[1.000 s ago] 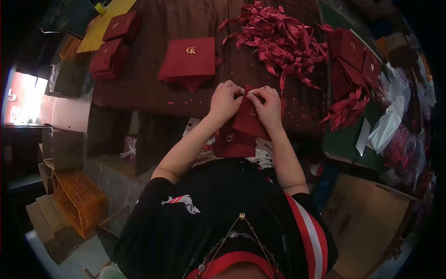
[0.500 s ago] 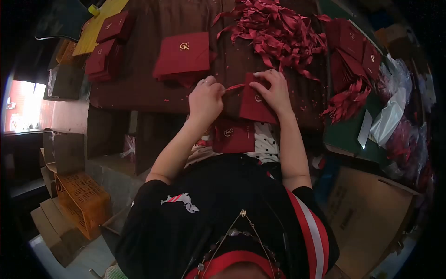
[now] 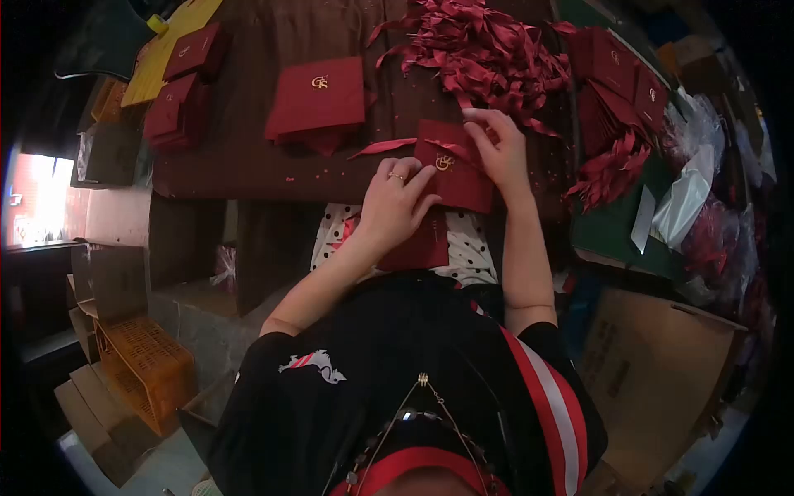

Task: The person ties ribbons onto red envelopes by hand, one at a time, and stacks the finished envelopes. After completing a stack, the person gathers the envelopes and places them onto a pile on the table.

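Note:
A dark red folder point(image 3: 470, 192) with a gold emblem lies at the table's front edge, a red ribbon point(image 3: 382, 148) running across it and trailing off to the left. My left hand point(image 3: 393, 202), wearing a ring, rests at the folder's left edge with index finger and thumb apart over it. At the folder's upper right is my right hand point(image 3: 502, 155), thumb and index finger curved with a small gap between them. Just above their tips hangs a ribbon end from the heaped red ribbons point(image 3: 504, 62). Another red folder point(image 3: 418, 252) lies on my lap, partly hidden by my left hand.
Stacked red folders point(image 3: 318, 99) stand left of centre, with more stacks point(image 3: 178, 112) farther left. On the right lie folders with ribbons point(image 3: 608, 169) and clear plastic bags point(image 3: 686, 190). An orange crate point(image 3: 149, 372) and a cardboard box point(image 3: 649, 364) flank me below.
My left hand has let go of the ribbon and come down and right onto the folder's edge. The right hand has loosened from the folder and lifted slightly. The ribbon now lies across the folder.

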{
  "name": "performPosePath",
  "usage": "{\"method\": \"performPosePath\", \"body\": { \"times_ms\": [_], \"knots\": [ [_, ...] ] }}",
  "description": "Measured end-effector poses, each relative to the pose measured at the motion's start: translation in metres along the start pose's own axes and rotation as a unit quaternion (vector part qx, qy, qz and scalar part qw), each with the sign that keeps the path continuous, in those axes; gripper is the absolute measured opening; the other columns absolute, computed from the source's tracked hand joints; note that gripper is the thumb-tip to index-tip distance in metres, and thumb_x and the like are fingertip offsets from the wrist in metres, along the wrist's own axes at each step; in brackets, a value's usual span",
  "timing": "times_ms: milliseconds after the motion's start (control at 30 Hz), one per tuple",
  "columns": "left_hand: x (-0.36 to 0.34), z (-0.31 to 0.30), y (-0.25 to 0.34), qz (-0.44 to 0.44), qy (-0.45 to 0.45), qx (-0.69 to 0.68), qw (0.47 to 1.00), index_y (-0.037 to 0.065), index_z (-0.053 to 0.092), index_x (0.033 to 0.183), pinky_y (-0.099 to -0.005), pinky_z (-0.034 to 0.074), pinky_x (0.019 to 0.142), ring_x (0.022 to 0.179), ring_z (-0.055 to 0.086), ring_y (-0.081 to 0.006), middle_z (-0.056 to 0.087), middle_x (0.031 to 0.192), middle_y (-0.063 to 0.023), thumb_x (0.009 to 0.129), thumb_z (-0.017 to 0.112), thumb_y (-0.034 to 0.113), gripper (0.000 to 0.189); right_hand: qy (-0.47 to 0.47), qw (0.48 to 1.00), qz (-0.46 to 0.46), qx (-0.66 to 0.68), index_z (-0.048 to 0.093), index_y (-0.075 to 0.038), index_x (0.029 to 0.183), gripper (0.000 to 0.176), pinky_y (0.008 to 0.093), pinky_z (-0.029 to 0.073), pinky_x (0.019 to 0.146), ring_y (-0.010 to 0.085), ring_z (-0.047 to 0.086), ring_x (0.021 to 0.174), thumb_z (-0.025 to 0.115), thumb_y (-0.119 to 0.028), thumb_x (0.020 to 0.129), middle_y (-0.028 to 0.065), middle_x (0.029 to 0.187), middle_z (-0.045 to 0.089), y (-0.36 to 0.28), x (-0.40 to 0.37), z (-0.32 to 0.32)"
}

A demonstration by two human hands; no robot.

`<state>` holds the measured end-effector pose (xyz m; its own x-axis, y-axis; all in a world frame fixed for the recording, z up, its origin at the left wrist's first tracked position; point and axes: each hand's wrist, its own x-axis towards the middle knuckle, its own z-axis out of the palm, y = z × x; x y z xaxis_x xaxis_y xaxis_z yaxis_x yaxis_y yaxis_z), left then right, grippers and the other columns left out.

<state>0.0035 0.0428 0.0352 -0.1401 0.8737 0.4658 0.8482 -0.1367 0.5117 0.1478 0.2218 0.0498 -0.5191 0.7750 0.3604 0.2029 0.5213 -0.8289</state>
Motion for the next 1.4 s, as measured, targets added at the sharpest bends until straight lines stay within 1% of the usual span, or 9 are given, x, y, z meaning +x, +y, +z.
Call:
{"method": "performPosePath", "body": {
  "times_ms": [167,267,500,567,667,833,967,1133,1400],
  "knots": [
    [0.001,0.015,-0.014,-0.024,-0.051,0.022,0.998,0.007,0.070,0.114,-0.0441,0.050,0.090,0.108,0.056,-0.0345,0.059,0.114,-0.0112,0.082,0.079,0.023,0.037,-0.032,0.968,-0.103,-0.229,0.073,-0.009,0.102,0.017,0.0373,0.051,0.077,0.0268,0.062,0.090,0.071,-0.005,0.086,0.0054,0.093,0.068,0.006,-0.023,-0.090],
    [0.003,0.015,-0.013,-0.031,-0.060,0.032,0.997,0.007,0.071,0.114,-0.0436,0.051,0.090,0.107,0.056,-0.0346,0.059,0.115,-0.0108,0.082,0.079,0.024,0.037,-0.150,0.960,0.008,-0.238,0.073,-0.009,0.102,0.018,0.0394,0.051,0.077,0.0276,0.061,0.088,0.074,-0.014,0.084,0.0063,0.087,0.063,-0.006,-0.049,-0.106],
    [0.007,0.016,-0.009,-0.106,-0.006,0.070,0.992,0.005,0.065,0.119,-0.0425,0.051,0.087,0.105,0.058,-0.0333,0.059,0.113,-0.0126,0.079,0.081,0.031,0.050,-0.137,0.945,-0.012,-0.297,0.070,-0.006,0.111,0.032,0.0326,0.051,0.070,0.0207,0.064,0.080,0.079,-0.015,0.081,0.0060,0.086,0.062,0.021,-0.073,-0.088],
    [0.005,0.014,-0.011,-0.148,0.012,0.090,0.985,0.005,0.063,0.120,-0.0434,0.051,0.087,0.106,0.059,-0.0339,0.060,0.113,-0.0136,0.080,0.082,0.034,0.053,-0.114,0.985,0.104,-0.082,0.071,-0.004,0.106,0.023,0.0305,0.052,0.069,0.0163,0.066,0.077,0.078,-0.012,0.085,0.0024,0.089,0.067,0.013,-0.069,-0.082],
    [0.001,0.016,-0.014,-0.179,-0.018,0.083,0.980,0.004,0.062,0.114,-0.0424,0.052,0.080,0.096,0.062,-0.0320,0.061,0.106,-0.0126,0.079,0.083,0.035,0.052,-0.104,0.948,0.236,0.188,0.071,-0.003,0.104,0.017,0.0236,0.051,0.067,0.0091,0.066,0.077,0.075,-0.006,0.089,0.0011,0.093,0.072,0.015,-0.068,-0.063],
    [-0.002,0.022,-0.012,-0.173,0.038,0.047,0.983,0.006,0.061,0.110,-0.0407,0.052,0.074,0.088,0.064,-0.0303,0.061,0.098,-0.0114,0.077,0.084,0.032,0.048,-0.151,0.888,0.281,0.332,0.071,-0.002,0.108,0.018,0.0218,0.052,0.073,0.0083,0.067,0.086,0.074,-0.006,0.091,0.0028,0.097,0.073,-0.020,-0.058,-0.011],
    [0.001,0.019,-0.012,-0.196,0.035,0.028,0.980,0.006,0.062,0.109,-0.0401,0.052,0.072,0.085,0.064,-0.0296,0.062,0.095,-0.0102,0.076,0.086,0.031,0.047,-0.108,0.940,0.166,0.278,0.072,0.000,0.108,0.019,0.0290,0.054,0.075,0.0184,0.070,0.085,0.073,-0.008,0.090,0.0059,0.097,0.074,-0.007,-0.054,0.035],
    [0.006,0.013,-0.013,-0.240,0.009,-0.018,0.971,0.007,0.065,0.100,-0.0393,0.051,0.070,0.078,0.063,-0.0275,0.061,0.081,-0.0072,0.072,0.087,0.028,0.042,-0.034,0.993,-0.101,-0.058,0.070,-0.001,0.097,0.018,0.0432,0.052,0.078,0.0372,0.061,0.093,0.075,-0.009,0.081,0.0146,0.098,0.063,-0.003,-0.052,0.050],
    [0.007,0.008,-0.024,-0.290,-0.029,-0.114,0.950,0.008,0.071,0.105,-0.0371,0.052,0.072,0.079,0.066,-0.0251,0.066,0.087,-0.0072,0.076,0.081,0.019,0.032,-0.040,0.976,-0.129,-0.170,0.062,0.000,0.098,0.023,0.0459,0.051,0.079,0.0373,0.056,0.098,0.074,-0.007,0.081,0.0162,0.108,0.057,-0.003,-0.058,0.055]
  ]
}}
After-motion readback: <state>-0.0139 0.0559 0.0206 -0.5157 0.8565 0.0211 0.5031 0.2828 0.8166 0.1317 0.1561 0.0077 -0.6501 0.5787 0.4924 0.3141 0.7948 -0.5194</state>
